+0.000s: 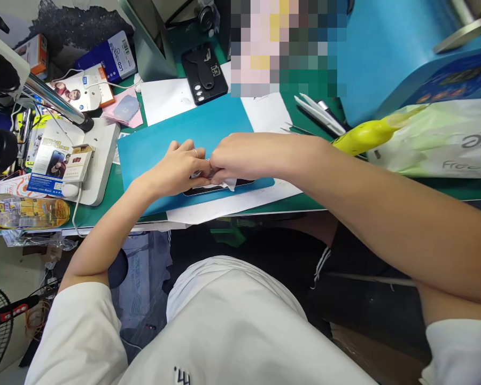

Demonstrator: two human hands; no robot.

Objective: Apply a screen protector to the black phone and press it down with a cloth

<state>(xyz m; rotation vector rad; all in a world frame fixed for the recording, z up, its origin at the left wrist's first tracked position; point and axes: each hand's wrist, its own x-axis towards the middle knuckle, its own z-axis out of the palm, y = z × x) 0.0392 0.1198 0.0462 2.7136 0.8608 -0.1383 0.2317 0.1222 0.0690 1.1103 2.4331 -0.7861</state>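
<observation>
A dark, flat phone-like panel (pixel 192 191) lies on the blue mat (pixel 172 139) near the front edge of the table, mostly covered by my hands. My right hand (pixel 240 156) is closed over it, gripping a crumpled white tissue (pixel 231 184) whose corner pokes out below the fingers. Touching it from the left is my left hand (pixel 182 168), with bent fingers pressed together and a ring on one finger. What the left fingertips pinch is hidden.
Behind the mat lies a black phone case (pixel 204 74). Tweezers and pen-like tools (pixel 320 115), a yellow bottle (pixel 364 136) and a plastic bag (pixel 444 139) stand to the right. At left are a lamp base (pixel 100 160), boxes and a drink bottle (pixel 28 212).
</observation>
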